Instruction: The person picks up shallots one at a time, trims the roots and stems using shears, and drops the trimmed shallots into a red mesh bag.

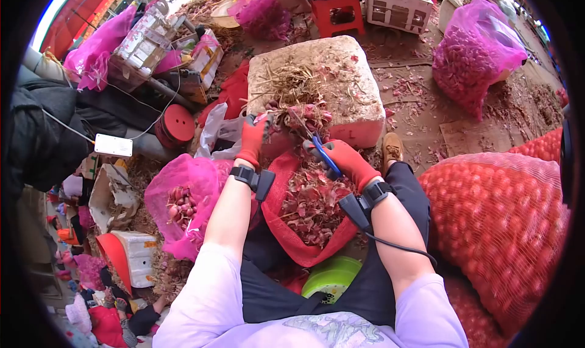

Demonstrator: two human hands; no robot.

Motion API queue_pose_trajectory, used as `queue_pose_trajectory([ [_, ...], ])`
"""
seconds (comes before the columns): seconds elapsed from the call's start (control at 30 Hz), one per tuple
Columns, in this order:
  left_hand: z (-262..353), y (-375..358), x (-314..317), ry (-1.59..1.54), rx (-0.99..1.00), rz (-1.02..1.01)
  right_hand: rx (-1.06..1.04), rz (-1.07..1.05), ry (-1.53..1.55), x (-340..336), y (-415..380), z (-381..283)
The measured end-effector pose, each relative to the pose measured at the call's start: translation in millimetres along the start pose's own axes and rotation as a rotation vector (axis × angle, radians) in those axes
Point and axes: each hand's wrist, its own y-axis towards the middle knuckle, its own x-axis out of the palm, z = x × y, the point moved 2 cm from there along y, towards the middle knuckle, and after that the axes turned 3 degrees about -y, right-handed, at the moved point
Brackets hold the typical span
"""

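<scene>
My left hand, in a red glove, is closed at the near left edge of a white foam block; what its fingers hold is too small to make out. Blue-handled scissors are gripped in my gloved right hand, their blades pointing up-left toward shallots at the block's near edge. Dry stems and roots lie on top of the block. Below my hands, an open red mesh bag holds loose skins and trimmings.
A pink bag with shallots stands left. Large red net sacks fill the right side. A green basin sits between my legs. Farther off are a red stool, a white crate and a pink bag. Another person's dark sleeve shows left.
</scene>
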Motion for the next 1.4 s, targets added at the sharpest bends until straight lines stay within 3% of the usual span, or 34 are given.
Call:
queue_pose_trajectory([
  [0.1,-41,23,-13,-0.209,0.329,-0.267,0.080,-0.154,0.301,6,-6,-17],
  [0.13,-23,10,-20,-0.063,0.423,-0.247,0.097,-0.215,0.378,6,-11,-27],
  [0.23,3,-12,-21,-0.263,0.212,-0.196,0.155,-0.267,0.427,12,-12,-31],
  [0.3,-5,-1,-23,-0.603,-0.195,-0.144,0.120,-0.297,0.406,16,-3,-23],
  [0.37,-18,4,-34,-0.196,0.137,-0.125,0.153,-0.319,0.428,22,3,-22],
  [0.43,-12,1,-34,-0.133,0.198,-0.153,0.137,-0.321,0.446,28,7,-21],
  [0.5,-9,-3,-31,-0.416,-0.013,-0.218,0.072,-0.313,0.455,33,11,-21],
  [0.6,-25,3,-31,-0.332,0.055,-0.131,0.118,-0.312,0.453,37,18,-17],
  [0.7,-25,0,-28,-0.435,0.130,-0.169,0.123,-0.269,0.452,39,23,-16],
  [0.8,-22,-2,-27,-0.325,0.106,-0.219,0.055,-0.159,0.364,35,23,-18],
  [0.9,-24,-8,-25,-0.551,0.122,-0.154,0.021,-0.054,0.370,35,25,-16],
  [1.03,-40,-2,-29,-0.219,0.347,-0.124,0.035,-0.056,0.317,35,19,-18],
  [1.13,-15,-15,-26,-0.183,0.175,-0.064,0.146,-0.211,0.408,38,11,-14],
  [1.2,11,-27,-23,-0.337,-0.155,-0.027,0.163,-0.242,0.373,38,10,-13],
  [1.4,-14,-16,-24,-0.411,-0.132,-0.023,0.143,-0.307,0.453,41,9,-22],
])
